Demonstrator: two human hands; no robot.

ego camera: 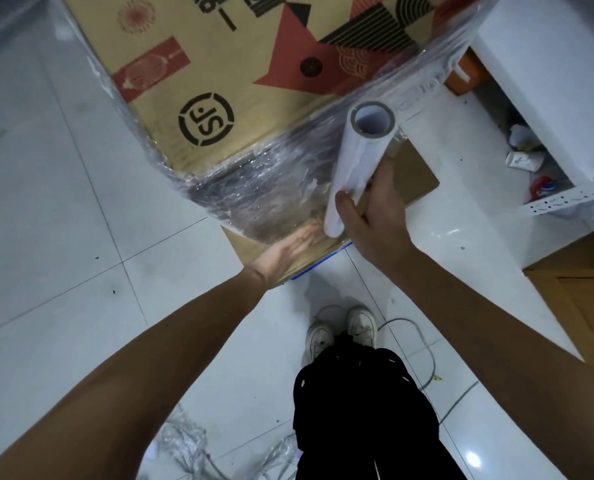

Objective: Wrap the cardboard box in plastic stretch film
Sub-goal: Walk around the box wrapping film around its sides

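Note:
A large cardboard box (226,74) with red and black print stands on the floor ahead of me. Clear stretch film (268,188) covers its near side and left edge, wrinkled and shiny. My right hand (368,216) grips a white roll of stretch film (358,157), held upright against the box's near right corner, with film stretching away from it along the right side. My left hand (288,251) lies flat, fingers together, pressing the film against the lower near face of the box.
White tiled floor (63,202) all round. A white shelf unit (548,81) with clutter beneath stands close on the right. Crumpled film scraps (184,445) and a cable (423,344) lie by my feet. A wooden surface (586,306) is at the right edge.

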